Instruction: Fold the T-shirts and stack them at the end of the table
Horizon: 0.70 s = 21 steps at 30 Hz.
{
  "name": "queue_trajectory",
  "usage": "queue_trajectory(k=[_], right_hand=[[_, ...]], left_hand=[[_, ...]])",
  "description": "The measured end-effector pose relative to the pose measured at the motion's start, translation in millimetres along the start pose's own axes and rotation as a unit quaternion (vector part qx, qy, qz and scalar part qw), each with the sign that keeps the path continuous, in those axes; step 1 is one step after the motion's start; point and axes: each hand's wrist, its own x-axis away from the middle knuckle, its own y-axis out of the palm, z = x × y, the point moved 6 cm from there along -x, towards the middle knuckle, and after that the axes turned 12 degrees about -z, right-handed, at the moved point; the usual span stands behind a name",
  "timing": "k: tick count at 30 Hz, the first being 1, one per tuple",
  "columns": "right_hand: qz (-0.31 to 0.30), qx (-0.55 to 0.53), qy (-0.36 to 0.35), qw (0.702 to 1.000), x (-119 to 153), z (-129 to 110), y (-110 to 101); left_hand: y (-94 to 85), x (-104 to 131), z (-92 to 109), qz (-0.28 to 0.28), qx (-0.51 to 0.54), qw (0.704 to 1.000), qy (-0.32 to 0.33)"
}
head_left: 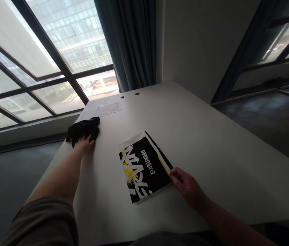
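A folded white T-shirt [146, 164] with a black, yellow and white print lies flat on the white table [211, 153] in front of me. My right hand [185, 184] pinches its near right corner between thumb and fingers. Farther off to the left, a crumpled black cloth [82, 130] rests by the table's left edge. My left arm is stretched out to it, and my left hand [84, 145] grips its near side. The tips of some left fingers are lost in the dark fabric, so its kind of garment does not show.
Sheets of paper [108, 108] lie at the table's far left corner. Two round cable holes [137, 93] are near the far edge. Beyond stand a blue curtain [136, 44], a wall pillar [198, 44] and large windows [77, 41].
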Motion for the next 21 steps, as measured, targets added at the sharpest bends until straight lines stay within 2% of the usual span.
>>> queue_trajectory(k=[2,4,7,9,11,13,15,17,18,19,21], right_hand=[[0.004,0.007,-0.003,1.000,1,-5,-1],[0.012,0.014,-0.007,1.000,2,-9,-2],[0.035,0.026,-0.022,0.999,4,-11,-3],[0.040,0.040,-0.031,0.998,6,-11,-1],[0.036,0.061,-0.035,0.997,7,-10,3],[0.050,0.092,-0.044,0.994,9,-12,5],[0.075,0.127,-0.071,0.987,9,-18,5],[0.088,0.160,-0.106,0.977,9,-27,5],[0.085,0.173,-0.122,0.974,9,-30,6],[0.082,0.182,-0.135,0.971,8,-32,7],[0.075,0.188,-0.150,0.968,7,-34,7]], left_hand=[[32.2,3,-11,-0.004,0.010,0.999,-0.042],[55.2,6,-25,0.002,0.025,0.993,-0.115],[75.7,16,-33,0.032,0.044,0.980,-0.190],[81.4,32,-18,0.063,0.064,0.981,-0.173],[81.7,58,15,0.093,0.097,0.985,-0.108],[76.8,95,68,0.114,0.134,0.984,0.031],[73.8,141,133,0.081,0.155,0.962,0.210],[76.6,190,194,0.009,0.129,0.917,0.376],[77.6,210,216,-0.009,0.114,0.902,0.416],[78.8,223,231,-0.017,0.101,0.905,0.413],[81.1,235,248,-0.021,0.086,0.923,0.375]])
